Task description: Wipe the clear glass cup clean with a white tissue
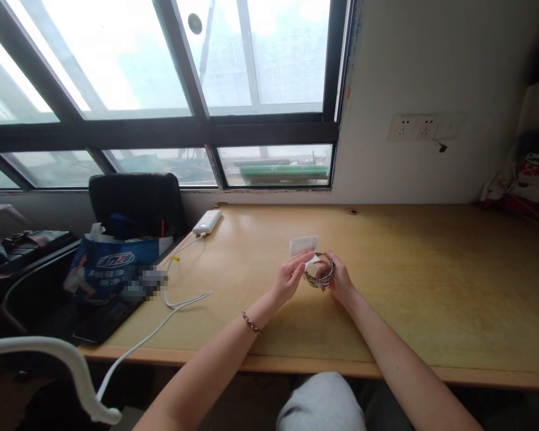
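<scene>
My right hand [340,279] is closed around the outer side of a round, shiny, open-topped object with a patterned dark and silvery rim [313,281]. It looks like a small glass bowl or a thick ring; its exact kind I cannot make out. On the opposite side, my left hand [290,279] presses a white tissue [312,261] against the rim, thumb and fingers together. Both hands hover over or rest low on the table near its front. Just beyond them lies a folded white tissue pack or cloth [302,244]. A braided bracelet [250,323] circles my left wrist.
The wooden table [431,287] spreads under my arms. At its left edge lie a white power bank [207,222] and a white cable [179,306]. A black chair [137,200] with a blue bag [112,266] stands left. Wall sockets [415,127] are beyond.
</scene>
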The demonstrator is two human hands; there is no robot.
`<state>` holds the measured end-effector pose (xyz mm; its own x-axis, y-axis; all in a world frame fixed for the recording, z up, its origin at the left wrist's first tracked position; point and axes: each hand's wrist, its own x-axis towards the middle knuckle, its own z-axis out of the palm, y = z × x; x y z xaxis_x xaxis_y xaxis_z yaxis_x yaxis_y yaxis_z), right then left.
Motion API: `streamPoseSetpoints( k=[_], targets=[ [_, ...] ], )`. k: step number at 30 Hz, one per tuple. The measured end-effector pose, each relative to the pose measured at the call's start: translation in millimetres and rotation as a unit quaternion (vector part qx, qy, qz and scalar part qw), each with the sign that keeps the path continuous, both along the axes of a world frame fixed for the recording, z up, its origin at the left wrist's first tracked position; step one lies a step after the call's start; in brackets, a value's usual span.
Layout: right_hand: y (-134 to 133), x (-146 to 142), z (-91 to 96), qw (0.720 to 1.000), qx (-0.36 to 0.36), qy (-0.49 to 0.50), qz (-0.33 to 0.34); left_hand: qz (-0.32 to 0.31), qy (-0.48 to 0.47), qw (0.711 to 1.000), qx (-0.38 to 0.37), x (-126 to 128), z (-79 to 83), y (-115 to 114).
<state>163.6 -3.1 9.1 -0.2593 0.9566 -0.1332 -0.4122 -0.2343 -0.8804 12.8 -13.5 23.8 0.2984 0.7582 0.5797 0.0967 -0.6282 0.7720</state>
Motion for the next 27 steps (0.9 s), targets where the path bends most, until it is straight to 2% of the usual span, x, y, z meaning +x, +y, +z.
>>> streamPoseSetpoints(
  k=[5,9,12,15,20,27],
  targets=[
    [-4.8,-4.4,2.3,0.998,-0.027,0.009,0.059,-0.064,-0.046,0.994,-0.076,-1.6,2.9,2.1],
    [-7.8,-11.4,-1.1,0.994,-0.051,0.066,0.066,-0.109,-0.066,0.984,-0.122,-0.6,2.8,2.8],
    [-8.8,-13.7,-3.7,0.993,-0.060,0.066,0.078,-0.130,-0.060,0.981,-0.134,0.4,3.4,3.1],
    [-9.2,-13.4,-3.8,0.993,-0.066,0.046,0.082,-0.142,-0.033,0.983,-0.112,-0.6,4.7,3.5],
    [-9.4,-14.7,-0.5,0.995,-0.075,0.047,0.049,-0.138,0.040,0.989,-0.027,-4.2,8.3,3.0],
    [-7.2,-19.4,-1.2,0.995,-0.064,0.079,0.008,-0.146,0.118,0.980,0.069,-4.1,11.0,-0.4]
  ],
)
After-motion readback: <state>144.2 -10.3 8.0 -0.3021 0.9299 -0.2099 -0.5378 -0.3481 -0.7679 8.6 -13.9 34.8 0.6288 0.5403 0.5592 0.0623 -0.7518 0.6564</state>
